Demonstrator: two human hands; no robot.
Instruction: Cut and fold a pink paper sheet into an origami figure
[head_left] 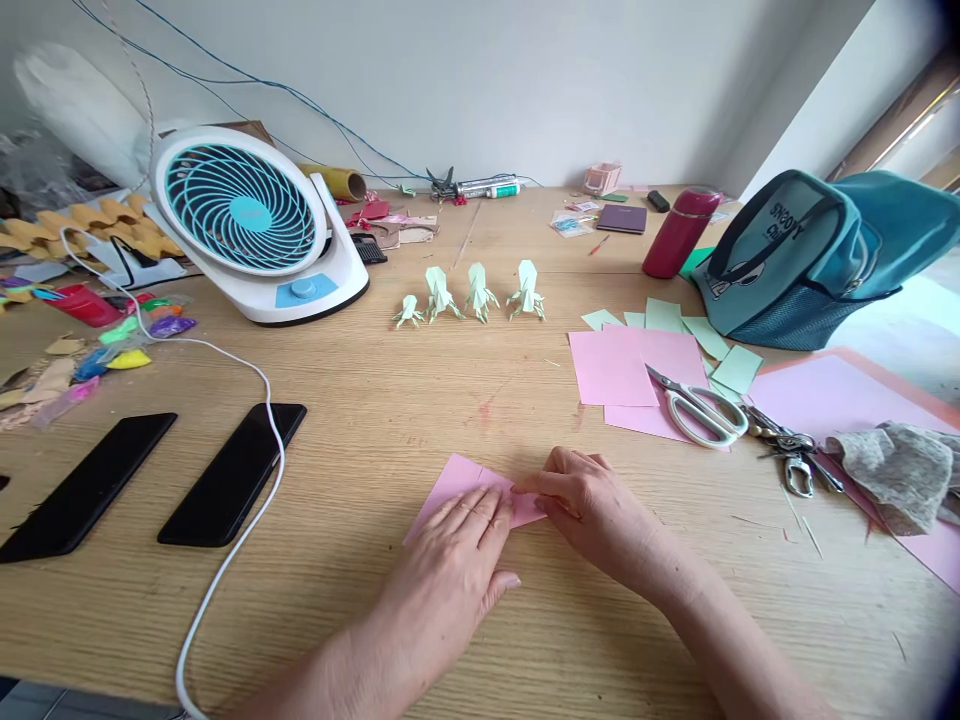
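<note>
Pink sheet (456,477) lies on the near bench (367,400), far edge slanting nearer rightward, directly beneath the flat, outstretched left hand (454,550), while the curled right hand (592,505) touches its right end (pinching or pressing, cannot tell).

Pink paper (450,480) partly hidden under the left hand (450,560), teal backpack (825,250) cropped at right.

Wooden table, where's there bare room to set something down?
Between the green paper figures and the pink sheet under the left hand; also between that hand and the white cable. It's crowded at right around the scissors, keys and blue bag.
</note>
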